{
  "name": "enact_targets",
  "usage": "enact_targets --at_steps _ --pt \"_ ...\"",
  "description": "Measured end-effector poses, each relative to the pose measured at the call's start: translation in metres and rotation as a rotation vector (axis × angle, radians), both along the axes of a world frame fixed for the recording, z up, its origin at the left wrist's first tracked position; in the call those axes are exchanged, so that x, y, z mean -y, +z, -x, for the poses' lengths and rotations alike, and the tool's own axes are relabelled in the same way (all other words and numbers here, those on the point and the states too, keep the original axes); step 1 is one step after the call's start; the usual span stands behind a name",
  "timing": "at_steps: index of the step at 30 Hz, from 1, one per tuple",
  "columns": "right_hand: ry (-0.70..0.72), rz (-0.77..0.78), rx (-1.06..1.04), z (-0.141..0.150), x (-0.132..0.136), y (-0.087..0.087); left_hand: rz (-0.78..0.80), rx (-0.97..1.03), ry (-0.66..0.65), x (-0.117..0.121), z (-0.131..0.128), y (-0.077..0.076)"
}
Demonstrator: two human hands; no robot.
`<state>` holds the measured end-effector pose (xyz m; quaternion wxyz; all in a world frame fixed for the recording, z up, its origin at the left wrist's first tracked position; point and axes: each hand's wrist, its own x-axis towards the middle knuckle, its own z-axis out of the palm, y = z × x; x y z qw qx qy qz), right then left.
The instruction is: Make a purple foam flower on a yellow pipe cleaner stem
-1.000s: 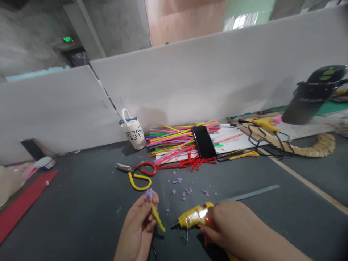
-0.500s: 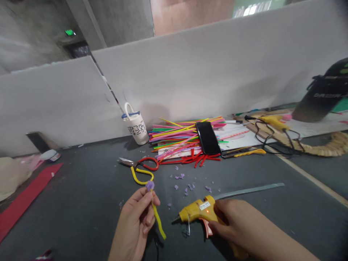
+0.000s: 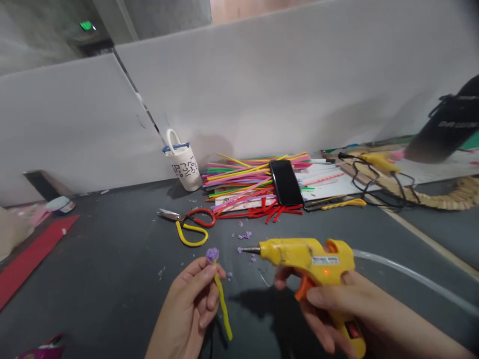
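Between thumb and fingers, my left hand [image 3: 194, 299] pinches a small purple craft flower [image 3: 212, 255] on a yellow pipe-cleaner stem [image 3: 224, 309] that hangs down past the fingers. My right hand [image 3: 337, 304] is wrapped round the handle of a yellow hot glue gun [image 3: 299, 252], held up off the table. Its metal nozzle points left toward the flower, with a gap between them. An orange light glows on its body, and a clear glue stick [image 3: 415, 273] trails from its back end. Several purple scraps [image 3: 247, 235] lie on the table beyond.
Scissors [image 3: 187, 227] with red and yellow handles lie behind my left hand. Further back are a white cup [image 3: 187, 169], a bundle of pipe cleaners [image 3: 239, 179], a phone [image 3: 286, 183] and a second glue gun [image 3: 379, 162] with its cord. A red strip [image 3: 37, 259] lies left.
My right hand has lifted the glue gun from the table, raising it and levelling its nozzle toward the flower. My left hand keeps its pinch. The view has tilted down slightly.
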<state>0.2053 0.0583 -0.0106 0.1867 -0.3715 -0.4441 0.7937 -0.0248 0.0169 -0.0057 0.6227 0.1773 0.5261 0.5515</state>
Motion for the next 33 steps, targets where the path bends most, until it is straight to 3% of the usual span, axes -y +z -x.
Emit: enact_targets --at_steps 7,13,18,22,27,33 --pt "-0.066 -0.102 0.133 0.007 0.007 -0.001 0.059 0.075 -0.082 0.002 -0.009 -0.001" --pt "-0.326 -0.421 0.423 0.008 0.029 -0.014 0.108 0.187 -0.058 0.003 -0.011 -0.002" --pt "-0.181 -0.840 0.381 0.015 0.024 0.004 0.162 0.243 -0.068 0.002 -0.012 -0.003" --pt "-0.128 -1.041 0.413 0.020 0.020 0.018 0.166 0.256 -0.061 0.002 -0.012 -0.005" --pt "-0.132 -1.133 0.499 0.019 0.023 0.015 0.163 0.267 -0.082 0.003 -0.012 -0.004" --pt "-0.152 -1.036 0.454 0.019 0.025 0.012 0.122 0.305 -0.108 0.004 -0.012 -0.005"
